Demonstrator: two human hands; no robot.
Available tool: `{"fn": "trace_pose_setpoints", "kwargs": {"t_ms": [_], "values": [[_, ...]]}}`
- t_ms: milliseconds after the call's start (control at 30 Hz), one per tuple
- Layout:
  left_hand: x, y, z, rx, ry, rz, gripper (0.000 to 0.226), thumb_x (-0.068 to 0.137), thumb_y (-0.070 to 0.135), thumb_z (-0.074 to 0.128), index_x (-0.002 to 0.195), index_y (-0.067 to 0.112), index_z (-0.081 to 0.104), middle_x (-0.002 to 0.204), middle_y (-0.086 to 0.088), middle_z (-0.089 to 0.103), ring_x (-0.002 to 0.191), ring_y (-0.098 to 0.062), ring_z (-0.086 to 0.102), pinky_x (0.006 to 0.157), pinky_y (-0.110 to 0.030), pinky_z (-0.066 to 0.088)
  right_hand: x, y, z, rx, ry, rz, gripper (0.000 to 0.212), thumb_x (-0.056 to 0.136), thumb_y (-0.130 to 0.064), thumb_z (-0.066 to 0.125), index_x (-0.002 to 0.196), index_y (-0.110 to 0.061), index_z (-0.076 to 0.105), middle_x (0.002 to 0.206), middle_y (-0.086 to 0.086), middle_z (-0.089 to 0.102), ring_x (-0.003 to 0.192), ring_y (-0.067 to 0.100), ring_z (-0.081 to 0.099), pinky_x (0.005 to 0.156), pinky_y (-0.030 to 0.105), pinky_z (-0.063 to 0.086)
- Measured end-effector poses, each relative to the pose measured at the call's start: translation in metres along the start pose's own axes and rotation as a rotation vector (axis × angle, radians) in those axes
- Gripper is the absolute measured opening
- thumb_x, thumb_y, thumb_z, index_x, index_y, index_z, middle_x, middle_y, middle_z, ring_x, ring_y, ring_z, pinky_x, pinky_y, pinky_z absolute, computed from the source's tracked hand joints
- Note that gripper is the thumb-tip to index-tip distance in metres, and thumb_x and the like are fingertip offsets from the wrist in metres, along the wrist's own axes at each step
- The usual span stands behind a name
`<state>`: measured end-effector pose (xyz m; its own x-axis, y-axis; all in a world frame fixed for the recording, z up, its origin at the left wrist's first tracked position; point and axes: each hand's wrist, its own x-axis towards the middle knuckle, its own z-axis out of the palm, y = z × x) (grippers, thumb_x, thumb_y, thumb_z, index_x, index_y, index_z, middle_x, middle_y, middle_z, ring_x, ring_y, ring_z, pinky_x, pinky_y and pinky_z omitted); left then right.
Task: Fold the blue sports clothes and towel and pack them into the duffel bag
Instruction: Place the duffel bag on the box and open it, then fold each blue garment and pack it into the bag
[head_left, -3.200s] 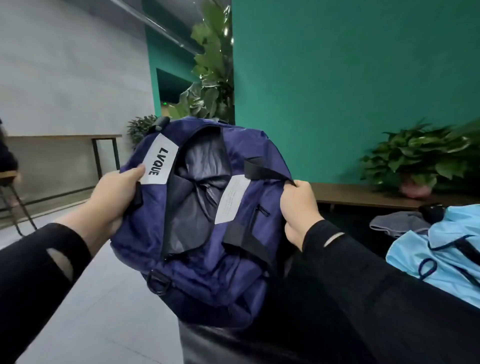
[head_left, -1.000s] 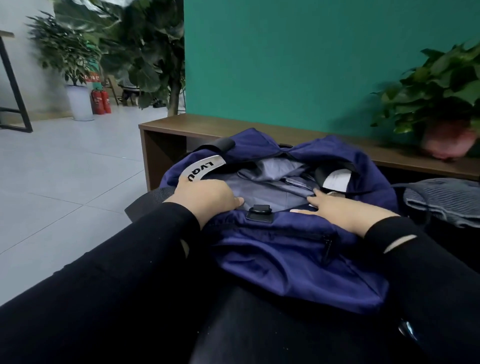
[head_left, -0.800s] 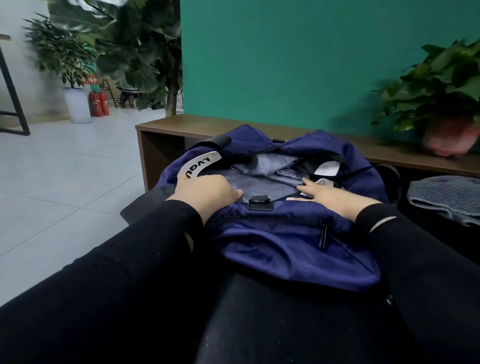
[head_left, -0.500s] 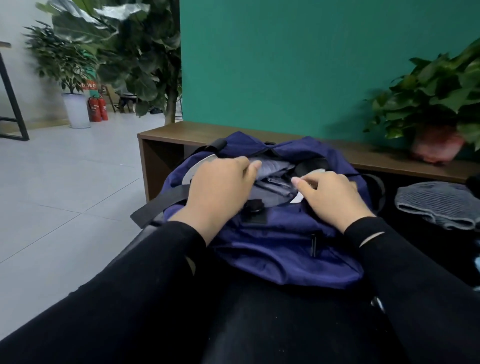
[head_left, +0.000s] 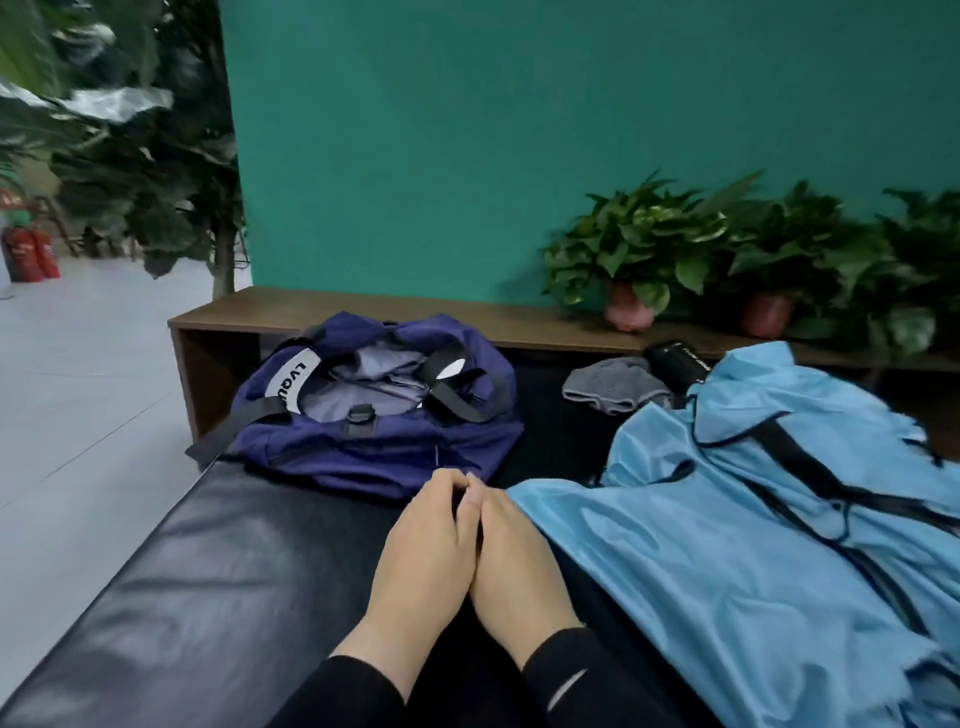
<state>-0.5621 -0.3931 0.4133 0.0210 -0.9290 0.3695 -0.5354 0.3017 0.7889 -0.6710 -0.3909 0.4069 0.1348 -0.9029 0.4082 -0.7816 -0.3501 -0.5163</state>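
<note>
The navy duffel bag (head_left: 374, 421) lies on the black padded bench (head_left: 208, 571) with its top unzipped and grey lining showing. To its right, light blue sports clothes (head_left: 753, 545) with dark trim are spread out and crumpled. A grey towel (head_left: 613, 387) sits behind them, near a black bottle-like thing (head_left: 675, 361). My left hand (head_left: 423, 566) and right hand (head_left: 511, 566) rest side by side on the bench in front of the bag, fingertips touching each other, holding nothing. The right hand's edge lies next to the blue fabric.
A low wooden shelf (head_left: 519, 317) runs behind the bench against a teal wall, carrying potted plants (head_left: 634, 260). A tall leafy plant (head_left: 130, 156) stands at the left. Grey tiled floor (head_left: 78, 389) lies left of the bench.
Both hands left the bag's opening and came back together on the bench in front of it. The view swung right, bringing the blue clothes into sight.
</note>
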Motion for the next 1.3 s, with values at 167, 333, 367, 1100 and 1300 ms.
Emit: {"fn": "trace_pose_setpoints", "kwargs": {"t_ms": [167,333,367,1100,1300], "values": [[-0.049,0.037,0.020,-0.022,-0.204,-0.003,0.039,0.105,0.048,0.032,0.144,0.048,0.039,0.134,0.031,0.052,0.124,0.005,0.048,0.098,-0.020,0.036,-0.064,0.005,-0.042,0.042,0.022,0.089,0.023,0.099,-0.032,0.045,0.115,-0.034,0.061,0.105,-0.017,0.062,0.099,0.000,0.058,0.091,0.021,0.048],[-0.068,0.051,0.030,0.263,-0.297,0.060,0.050,0.105,0.050,0.024,0.152,0.037,0.035,0.148,0.016,0.051,0.136,-0.011,0.046,0.116,-0.029,0.028,-0.090,0.020,-0.064,0.150,-0.020,0.142,0.021,0.099,-0.025,0.047,0.107,-0.030,0.067,0.101,-0.016,0.065,0.097,0.001,0.060,0.090,0.025,0.050],[-0.069,0.053,0.031,0.310,-0.296,0.098,0.051,0.105,0.050,0.024,0.153,0.035,0.035,0.148,0.016,0.051,0.135,-0.011,0.046,0.117,-0.029,0.026,-0.092,0.023,-0.067,0.177,-0.018,0.152,0.022,0.100,-0.025,0.048,0.106,-0.030,0.067,0.101,-0.016,0.066,0.098,0.000,0.060,0.091,0.025,0.050],[0.051,0.243,0.168,0.522,-0.363,0.513,0.053,0.098,0.046,0.058,0.146,0.033,0.044,0.154,0.004,0.041,0.142,-0.022,0.036,0.112,-0.050,0.034,-0.085,0.122,-0.192,0.060,0.103,0.345,0.046,0.103,-0.041,0.051,0.142,-0.017,0.053,0.142,0.002,0.056,0.129,0.016,0.052,0.100,0.022,0.039],[0.065,0.227,0.177,0.215,-0.125,0.341,0.037,0.104,0.035,0.050,0.070,0.025,0.039,0.067,0.006,0.045,0.061,-0.004,0.045,0.066,-0.032,0.031,-0.079,0.147,-0.201,0.121,0.154,0.371,0.041,0.103,-0.042,0.050,0.136,-0.021,0.058,0.128,0.001,0.065,0.117,0.018,0.058,0.095,0.028,0.045]]}}
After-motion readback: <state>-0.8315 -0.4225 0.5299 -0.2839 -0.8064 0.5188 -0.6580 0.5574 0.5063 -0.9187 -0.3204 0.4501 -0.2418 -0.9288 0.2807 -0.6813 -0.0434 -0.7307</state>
